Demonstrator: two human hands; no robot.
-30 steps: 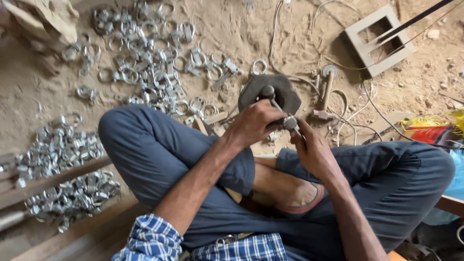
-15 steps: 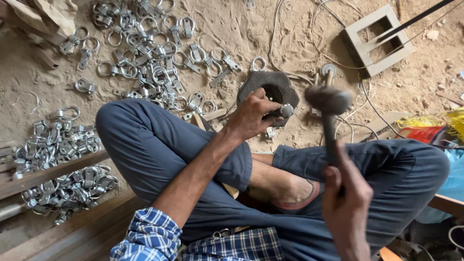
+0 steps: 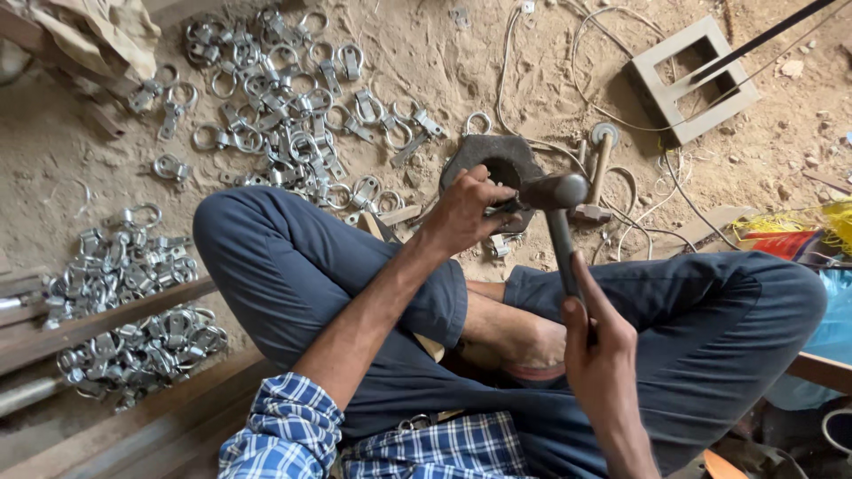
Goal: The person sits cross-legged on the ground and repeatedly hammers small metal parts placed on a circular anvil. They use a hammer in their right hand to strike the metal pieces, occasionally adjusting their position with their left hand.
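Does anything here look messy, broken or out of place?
Nothing looks broken. The metal rings lie loose in heaps on the sandy floor, and thin wires trail untidily past the block. The left hand steadies a small part there, close beside the hammer in the right hand.

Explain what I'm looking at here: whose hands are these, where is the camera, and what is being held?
The camera sits on a person's head and looks down at their own lap; they sit cross-legged on sandy ground. The right hand grips a hammer by its handle, head over a dark metal block. The left hand pinches a small metal piece on that block; the piece is mostly hidden. Heaps of shiny metal clamps lie on the sand ahead and to the left. A second hammer lies beside the block, and a grey hollow block further off.
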